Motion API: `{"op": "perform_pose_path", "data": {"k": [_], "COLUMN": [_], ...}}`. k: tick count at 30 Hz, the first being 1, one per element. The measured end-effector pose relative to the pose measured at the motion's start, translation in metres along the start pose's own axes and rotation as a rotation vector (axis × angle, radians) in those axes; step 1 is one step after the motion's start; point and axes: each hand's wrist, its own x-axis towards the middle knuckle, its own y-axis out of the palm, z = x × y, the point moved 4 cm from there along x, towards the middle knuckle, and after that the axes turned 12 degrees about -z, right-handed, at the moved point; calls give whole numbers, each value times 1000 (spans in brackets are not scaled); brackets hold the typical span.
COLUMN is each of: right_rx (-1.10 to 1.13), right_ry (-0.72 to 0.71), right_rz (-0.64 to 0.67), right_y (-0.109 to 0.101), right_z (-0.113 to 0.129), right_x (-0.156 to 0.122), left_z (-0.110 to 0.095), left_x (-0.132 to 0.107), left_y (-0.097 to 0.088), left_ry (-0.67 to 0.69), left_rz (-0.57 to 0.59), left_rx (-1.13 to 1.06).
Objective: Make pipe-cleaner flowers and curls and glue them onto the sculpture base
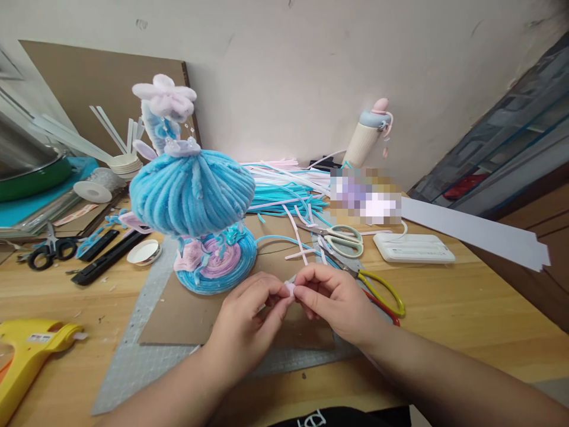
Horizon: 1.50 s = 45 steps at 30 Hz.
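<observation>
My left hand [249, 323] and my right hand [338, 299] meet over a brown cardboard sheet [178, 314], and both pinch a small pink pipe-cleaner piece [290, 289] between their fingertips. Just behind them stands a blue pipe-cleaner model [191, 190], mushroom-shaped, with a pink flower top and a round blue and pink base [217, 261]. Behind my right hand lie white-handled scissors [342, 239] and yellow-handled pliers [382, 290].
A heap of blue, white and pink pipe cleaners [284, 190] lies by the wall. A yellow glue gun [31, 350] sits at the front left, black scissors [48, 249] and black bars at left, a white power bank [413, 247] and a bottle [368, 133] at right.
</observation>
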Motion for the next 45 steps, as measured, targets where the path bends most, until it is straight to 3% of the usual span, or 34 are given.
{"op": "perform_pose_path", "data": {"k": [12,17,21,25,27,31,34,38,45], "right_rx": [98,147,205,121,-24,-334,-363,-312,-476], "right_ry": [120,168,180,49,-114,-424,-421,-347,-532], "right_rz": [-38,-46,-47,-113,-152,-125,-91,-41,99], "right_y": [5,7,8,6,3,1,2,4,2], "right_z": [-4,-10,-16,-12,-6,2,-2,-6,8], "right_x": [-3,-4,-4,-6,-8,-12,-11,-9,-11], "left_z": [1,7,12,16,15,8,3,-1,-5], "left_x": [-3,-2,-3,-3,-3,-4,-6,-4,-4], "left_y": [2,4,9,15,14,5,-1,-4,-5], "left_ry": [-113,-287,-505,-676,-642,-327,-145,-45,12], "left_rz": [24,15,10,18,2,-55,-93,-139,-121], "left_rx": [-62,-185,-351,-501,-452,-103,105,188,197]}}
